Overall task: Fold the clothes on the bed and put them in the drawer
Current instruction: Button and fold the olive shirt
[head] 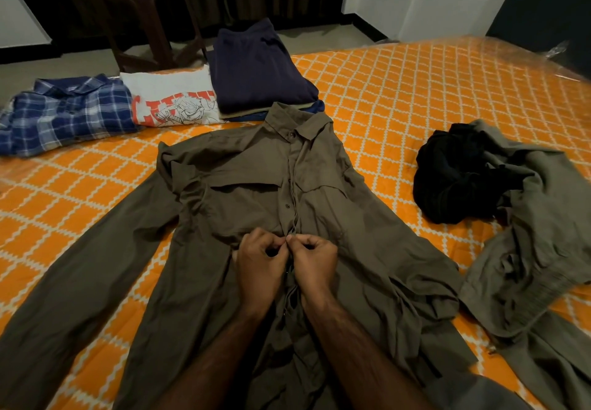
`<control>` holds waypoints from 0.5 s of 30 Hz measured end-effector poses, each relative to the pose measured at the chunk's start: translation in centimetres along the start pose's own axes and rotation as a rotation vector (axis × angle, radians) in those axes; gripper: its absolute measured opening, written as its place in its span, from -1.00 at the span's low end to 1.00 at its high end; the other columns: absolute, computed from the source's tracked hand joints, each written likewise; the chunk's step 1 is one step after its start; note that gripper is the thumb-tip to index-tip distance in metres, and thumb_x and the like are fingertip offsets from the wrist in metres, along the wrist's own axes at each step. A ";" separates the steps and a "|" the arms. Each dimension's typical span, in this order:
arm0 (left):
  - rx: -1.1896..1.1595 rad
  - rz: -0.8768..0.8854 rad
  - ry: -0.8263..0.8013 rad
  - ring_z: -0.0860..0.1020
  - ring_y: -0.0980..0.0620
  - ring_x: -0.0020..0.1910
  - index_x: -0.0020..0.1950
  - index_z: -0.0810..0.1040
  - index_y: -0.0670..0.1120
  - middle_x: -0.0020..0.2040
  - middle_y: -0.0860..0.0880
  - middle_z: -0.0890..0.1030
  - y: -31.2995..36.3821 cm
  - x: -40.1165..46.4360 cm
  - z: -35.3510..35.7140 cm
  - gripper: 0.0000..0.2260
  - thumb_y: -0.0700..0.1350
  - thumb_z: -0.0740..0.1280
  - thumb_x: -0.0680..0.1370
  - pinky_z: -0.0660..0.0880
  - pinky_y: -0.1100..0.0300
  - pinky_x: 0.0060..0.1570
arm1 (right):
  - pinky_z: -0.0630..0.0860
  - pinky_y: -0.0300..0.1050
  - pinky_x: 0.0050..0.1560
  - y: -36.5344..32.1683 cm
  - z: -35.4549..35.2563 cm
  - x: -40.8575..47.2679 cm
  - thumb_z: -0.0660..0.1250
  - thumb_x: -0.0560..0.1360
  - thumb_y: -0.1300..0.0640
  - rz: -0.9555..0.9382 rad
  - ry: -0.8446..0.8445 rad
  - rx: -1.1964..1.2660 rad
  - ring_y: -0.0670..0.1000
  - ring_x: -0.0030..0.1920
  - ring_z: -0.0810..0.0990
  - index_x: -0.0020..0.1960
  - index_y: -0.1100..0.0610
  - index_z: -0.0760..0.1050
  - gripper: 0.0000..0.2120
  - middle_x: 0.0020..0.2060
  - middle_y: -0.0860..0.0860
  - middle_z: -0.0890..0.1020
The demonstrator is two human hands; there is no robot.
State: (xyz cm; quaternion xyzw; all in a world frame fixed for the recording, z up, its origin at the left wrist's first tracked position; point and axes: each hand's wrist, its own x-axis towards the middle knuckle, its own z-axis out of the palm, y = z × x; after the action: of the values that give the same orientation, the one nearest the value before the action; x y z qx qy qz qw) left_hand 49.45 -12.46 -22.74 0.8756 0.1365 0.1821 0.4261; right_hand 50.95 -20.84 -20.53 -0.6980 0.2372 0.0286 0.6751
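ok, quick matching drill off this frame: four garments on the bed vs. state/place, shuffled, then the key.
1. olive shirt
2. plaid shirt
3. black garment
4. navy garment

A. crumpled heap, right side
B. spread flat, both hands at its placket
C. folded, top of the far stack
D. folded, far left

Pairs: 1-B, 2-D, 3-A, 4-C
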 end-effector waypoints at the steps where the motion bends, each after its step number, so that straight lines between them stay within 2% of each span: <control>1: -0.014 -0.004 -0.015 0.53 0.13 -0.15 -0.26 0.58 0.06 -0.24 0.16 0.53 -0.1 0.0 0.0 -0.86 -0.06 0.49 0.46 0.52 -0.16 -0.06 | 0.58 -0.25 -0.22 -0.1 -0.2 0.1 0.44 0.51 0.25 -0.011 -0.008 -0.021 -0.12 -0.27 0.70 -0.18 0.14 0.70 -0.88 -0.33 -0.04 0.72; 3: -0.014 0.001 -0.085 0.55 0.16 -0.14 -0.21 0.61 0.06 -0.20 0.16 0.55 -0.3 0.3 -0.6 -0.91 -0.06 0.47 0.48 0.53 -0.12 -0.04 | 0.60 -0.16 -0.22 -0.5 -1.0 0.8 0.43 0.53 0.20 -0.025 -0.083 -0.109 -0.07 -0.29 0.68 -0.22 0.14 0.68 -0.84 -0.36 -0.03 0.70; 6: 0.088 0.087 -0.244 0.52 0.16 -0.19 -0.15 0.59 0.00 -0.19 0.13 0.53 -0.3 3.0 -1.8 -0.93 -0.08 0.42 0.53 0.51 0.09 -0.12 | 0.57 -0.10 -0.26 -2.2 -2.1 3.3 0.40 0.56 0.05 -0.052 -0.244 -0.291 -0.03 -0.34 0.60 -0.25 0.12 0.60 -0.75 -0.39 -0.03 0.63; 8: 0.123 0.083 -0.280 0.51 0.12 -0.17 -0.09 0.54 -0.03 -0.15 0.09 0.52 0.1 5.5 -2.2 -0.93 -0.09 0.37 0.58 0.46 0.23 -0.17 | 0.64 0.03 -0.11 -3.6 -2.0 5.0 0.40 0.53 -0.01 -0.144 -0.185 -0.374 -0.01 -0.23 0.66 -0.15 0.06 0.60 -0.84 -0.29 -0.03 0.68; 11: 0.070 -0.004 -0.260 0.60 0.06 -0.14 0.04 0.51 -0.04 -0.06 0.00 0.61 0.7 8.9 -1.5 -0.96 -0.09 0.31 0.62 0.55 0.14 -0.14 | 0.61 0.07 -0.03 -5.5 -0.5 6.9 0.44 0.48 0.00 -0.278 -0.175 -0.498 0.02 -0.12 0.65 -0.07 0.03 0.51 -0.85 -0.18 -0.01 0.67; 13: 0.057 -0.078 -0.309 0.63 -0.01 -0.11 0.13 0.50 -0.08 -0.03 -0.06 0.63 1.3 10.3 -0.6 -0.86 -0.05 0.31 0.63 0.58 0.08 -0.13 | 0.60 0.03 -0.02 -6.2 0.5 8.0 0.49 0.46 0.06 -0.292 -0.225 -0.619 0.05 -0.06 0.64 -0.01 0.06 0.48 -0.79 -0.11 0.04 0.65; 15: 0.129 -0.110 -0.381 0.62 -0.01 -0.04 0.16 0.49 -0.08 -0.01 -0.02 0.61 1.7 11.3 0.2 -0.74 0.04 0.38 0.58 0.60 0.03 -0.04 | 0.58 -0.01 -0.04 -6.2 0.8 8.6 0.51 0.45 0.08 -0.277 -0.248 -0.685 0.07 -0.04 0.63 0.02 0.06 0.46 -0.73 -0.08 0.07 0.65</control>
State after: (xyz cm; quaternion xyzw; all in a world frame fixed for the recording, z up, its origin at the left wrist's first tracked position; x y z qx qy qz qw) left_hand 59.78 -9.18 -19.27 0.9109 0.1122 -0.0195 0.3967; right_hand 61.07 -22.69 -17.92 -0.8997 0.0341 0.0987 0.4239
